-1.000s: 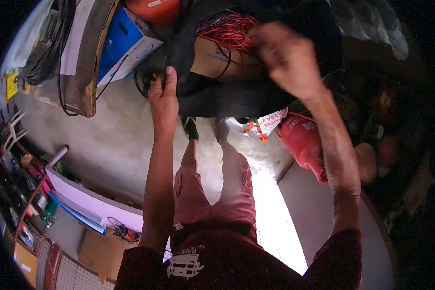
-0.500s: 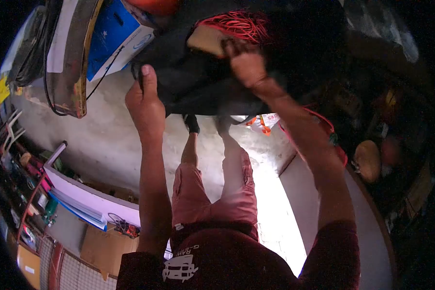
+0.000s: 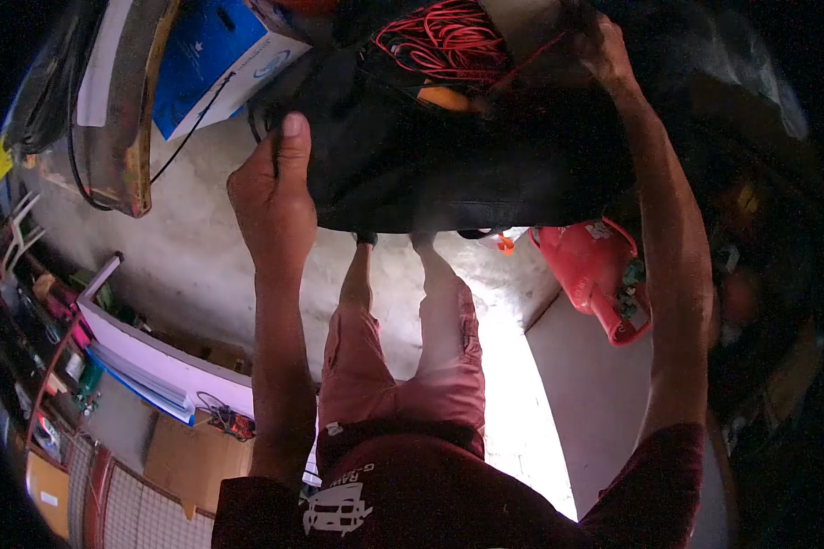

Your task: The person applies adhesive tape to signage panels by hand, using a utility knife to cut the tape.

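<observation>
My left hand point(image 3: 275, 192), thumb up, is closed on the edge of a black fabric bag point(image 3: 412, 183). Inside the bag's opening lies a bundle of red cord point(image 3: 444, 41). Below the bundle an orange piece point(image 3: 446, 98) shows. At the bag's far right side is my right hand point(image 3: 606, 57), its fingers curled in and partly lost in shadow. Beside those fingers is a dim tan surface point(image 3: 522, 20), and a red strand runs towards them. What the right hand grips is too dark to make out.
A blue and white box point(image 3: 220, 64) stands at upper left next to a worn board point(image 3: 119, 119) with a black cable. Right of my legs is a red plastic object point(image 3: 590, 270). A cardboard box point(image 3: 197, 467) and a pale shelf edge point(image 3: 165, 366) are at lower left.
My right hand has moved up and right, away from the middle of the bag. The tan block no longer covers the cord's lower part, and the orange piece now shows. My left hand keeps its hold.
</observation>
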Motion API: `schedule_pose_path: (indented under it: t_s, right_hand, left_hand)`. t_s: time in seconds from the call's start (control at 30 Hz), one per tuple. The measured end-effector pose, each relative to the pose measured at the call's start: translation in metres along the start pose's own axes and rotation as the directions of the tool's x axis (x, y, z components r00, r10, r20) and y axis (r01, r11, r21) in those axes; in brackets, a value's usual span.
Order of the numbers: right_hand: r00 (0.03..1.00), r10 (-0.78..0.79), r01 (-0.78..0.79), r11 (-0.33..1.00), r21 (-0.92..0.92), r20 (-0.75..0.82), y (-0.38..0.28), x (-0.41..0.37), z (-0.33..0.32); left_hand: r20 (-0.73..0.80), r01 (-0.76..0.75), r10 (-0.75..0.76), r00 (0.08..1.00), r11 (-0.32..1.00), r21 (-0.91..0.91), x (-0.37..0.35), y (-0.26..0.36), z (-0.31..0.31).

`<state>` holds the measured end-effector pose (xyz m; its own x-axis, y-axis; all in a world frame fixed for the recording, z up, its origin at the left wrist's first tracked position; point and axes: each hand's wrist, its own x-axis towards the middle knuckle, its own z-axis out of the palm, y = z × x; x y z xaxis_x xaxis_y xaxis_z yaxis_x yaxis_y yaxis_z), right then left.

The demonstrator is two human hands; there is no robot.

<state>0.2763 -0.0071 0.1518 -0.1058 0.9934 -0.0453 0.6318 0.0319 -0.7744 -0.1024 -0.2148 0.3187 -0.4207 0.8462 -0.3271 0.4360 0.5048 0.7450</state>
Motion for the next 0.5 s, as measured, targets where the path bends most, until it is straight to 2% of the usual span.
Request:
schedule_pose_path:
  t_s: [0.03, 0.07, 0.1, 0.13, 0.17, 0.23, 0.27, 0.3, 0.33, 0.37, 0.4, 0.43, 0.47, 0.5]
  right_hand:
    - [0.969, 0.247, -0.229, 0.891, 0.391, 0.006, 0.026, 0.008, 0.007]
    - [0.883, 0.458, -0.391, 0.59, 0.707, 0.106, 0.04, 0.011, 0.011]
    - [0.962, 0.266, -0.268, 0.872, 0.409, 0.063, 0.038, 0.014, 0.008]
    - [0.994, 0.057, -0.063, 0.997, 0.054, 0.098, 0.03, 0.018, 0.002]
    - [0.971, -0.127, 0.184, 0.939, -0.292, 0.204, 0.022, 0.021, -0.003]
    - [0.942, 0.04, 0.053, 0.963, -0.265, 0.333, -0.008, 0.015, 0.001]
    - [0.91, 0.122, -0.017, 0.966, -0.259, 0.395, -0.027, 0.005, 0.007]
    - [0.907, -0.097, 0.199, 0.956, -0.215, 0.41, -0.053, -0.018, 0.012]
    - [0.856, -0.31, 0.407, 0.898, -0.169, 0.414, -0.074, -0.035, 0.019]
    - [0.824, -0.106, 0.298, 0.916, -0.267, 0.556, -0.073, -0.043, 0.033]
    - [0.76, -0.022, 0.374, 0.832, -0.41, 0.649, -0.087, -0.058, 0.046]
    - [0.649, 0.168, 0.411, 0.743, -0.528, 0.742, -0.125, -0.072, 0.054]
    - [0.566, 0.163, 0.513, 0.697, -0.5, 0.808, -0.127, -0.091, 0.069]
    - [0.523, 0.19, 0.54, 0.681, -0.495, 0.831, -0.139, -0.1, 0.075]
  left_hand:
    - [0.003, 0.011, -0.011, 1.0, 1.0, -0.01, 0.0, -0.001, 0.0]
    - [-0.025, 0.016, -0.017, 1.0, 0.999, -0.038, -0.001, 0.0, 0.002]
    - [-0.052, 0.019, -0.022, 0.998, 0.998, -0.068, -0.001, 0.004, 0.005]
    - [-0.081, 0.019, -0.027, 0.996, 0.995, -0.098, -0.001, 0.007, 0.007]
    - [-0.056, -0.002, -0.002, 0.998, 0.998, -0.063, 0.001, 0.007, 0.006]
    - [-0.003, -0.047, 0.047, 0.999, 0.999, 0.005, 0.006, 0.008, 0.001]
    - [-0.024, -0.129, 0.131, 0.991, 0.988, 0.084, 0.011, 0.008, 0.001]
    - [-0.036, -0.206, 0.215, 0.976, 0.964, 0.166, 0.018, 0.008, 0.003]
    - [-0.042, -0.28, 0.299, 0.953, 0.928, 0.247, 0.025, 0.009, 0.006]
    - [-0.05, -0.343, 0.37, 0.928, 0.897, 0.28, 0.031, 0.012, 0.01]
    - [-0.057, -0.405, 0.442, 0.895, 0.86, 0.311, 0.038, 0.016, 0.015]
    - [-0.061, -0.463, 0.511, 0.857, 0.818, 0.342, 0.045, 0.019, 0.02]
    - [-0.028, -0.46, 0.496, 0.868, 0.823, 0.332, 0.052, 0.021, 0.026]
    - [0.007, -0.459, 0.482, 0.876, 0.828, 0.323, 0.06, 0.021, 0.031]
